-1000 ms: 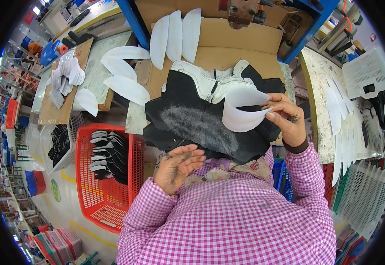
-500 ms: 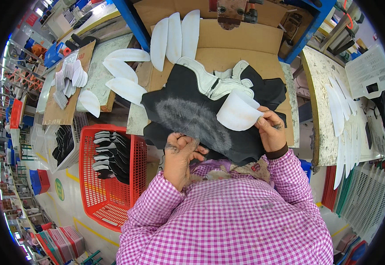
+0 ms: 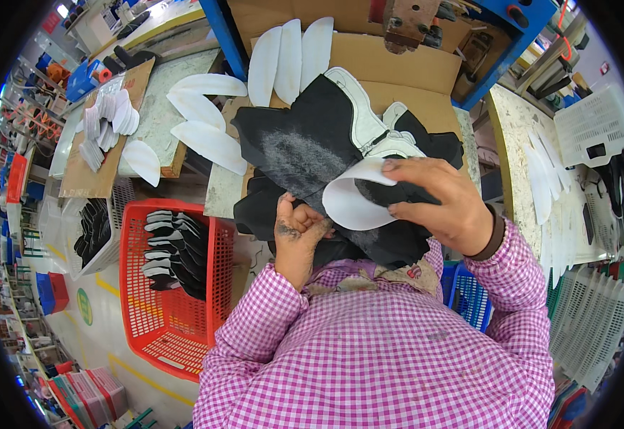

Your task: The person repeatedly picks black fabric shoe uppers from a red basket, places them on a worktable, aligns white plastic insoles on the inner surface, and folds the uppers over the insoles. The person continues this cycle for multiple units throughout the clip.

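Note:
My right hand (image 3: 444,204) is closed on the edge of a thin white curved piece (image 3: 351,204), bent into a half roll. That piece rests against a black shoe-upper-like fabric piece (image 3: 294,143), which has a greyish rubbed patch and a pale padded edge on its far right. My left hand (image 3: 299,232) has its fingers curled and pinched at the near edge of the black piece, beside the white one. More black pieces (image 3: 258,207) lie beneath it on the cardboard-lined bench. The tips of my left fingers are partly hidden.
Several white half-moon pieces (image 3: 265,68) lie at the back left, others on the right-hand table (image 3: 512,143). A red basket (image 3: 219,279) with stacked black pieces (image 3: 176,250) stands to my left. A machine head (image 3: 403,21) in a blue frame (image 3: 498,68) overhangs the bench.
The white piece has shifted left and nearer, and is now rolled up more. My right hand has come over its right side. The black piece's far edge is raised and folded toward me.

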{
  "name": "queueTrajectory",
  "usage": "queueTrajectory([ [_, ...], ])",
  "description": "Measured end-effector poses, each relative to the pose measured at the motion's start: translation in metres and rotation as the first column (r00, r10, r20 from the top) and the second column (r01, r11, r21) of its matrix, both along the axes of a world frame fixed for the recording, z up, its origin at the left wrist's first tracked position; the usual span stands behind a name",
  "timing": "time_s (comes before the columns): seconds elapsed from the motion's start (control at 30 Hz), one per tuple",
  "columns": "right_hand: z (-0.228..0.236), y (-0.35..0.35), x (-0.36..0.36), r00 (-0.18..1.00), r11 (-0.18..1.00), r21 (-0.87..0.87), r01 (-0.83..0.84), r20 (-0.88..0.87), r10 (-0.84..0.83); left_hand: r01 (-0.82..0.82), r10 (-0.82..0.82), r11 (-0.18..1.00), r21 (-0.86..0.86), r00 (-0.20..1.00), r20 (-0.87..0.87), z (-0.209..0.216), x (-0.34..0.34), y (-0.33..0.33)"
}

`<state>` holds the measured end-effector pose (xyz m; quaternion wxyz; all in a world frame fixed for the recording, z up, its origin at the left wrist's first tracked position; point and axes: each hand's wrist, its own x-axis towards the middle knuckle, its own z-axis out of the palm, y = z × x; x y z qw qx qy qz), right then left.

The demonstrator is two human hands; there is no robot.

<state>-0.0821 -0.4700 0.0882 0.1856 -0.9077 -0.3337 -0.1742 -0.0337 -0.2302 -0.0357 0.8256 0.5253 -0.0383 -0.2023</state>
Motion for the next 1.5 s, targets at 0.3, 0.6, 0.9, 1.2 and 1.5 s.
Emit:
queueTrajectory([
  [0.3,0.029,0.038,0.021,0.993,0.944,-0.307,-0.119,-0.028,0.116,0.009,-0.008,1.0,-0.02,0.999,0.046,-0.007,0.001,-0.002],
  [0.6,0.038,0.051,0.02,0.993,0.93,-0.349,-0.116,-0.03,0.113,0.012,-0.012,1.0,-0.001,0.998,0.056,-0.008,0.001,-0.003],
  [0.9,0.039,0.058,0.019,0.993,0.893,-0.436,-0.112,-0.017,0.117,-0.004,-0.011,0.994,0.11,0.991,0.131,-0.006,0.0,-0.005],
  [1.2,0.033,0.053,0.021,0.989,0.918,-0.373,-0.133,0.003,0.145,0.004,-0.013,0.997,0.08,0.993,0.115,-0.002,-0.003,-0.007],
  [1.5,0.032,0.036,0.015,0.981,0.93,-0.324,-0.171,-0.147,0.129,0.328,-0.333,0.894,-0.304,0.942,0.036,0.011,0.022,0.006],
])
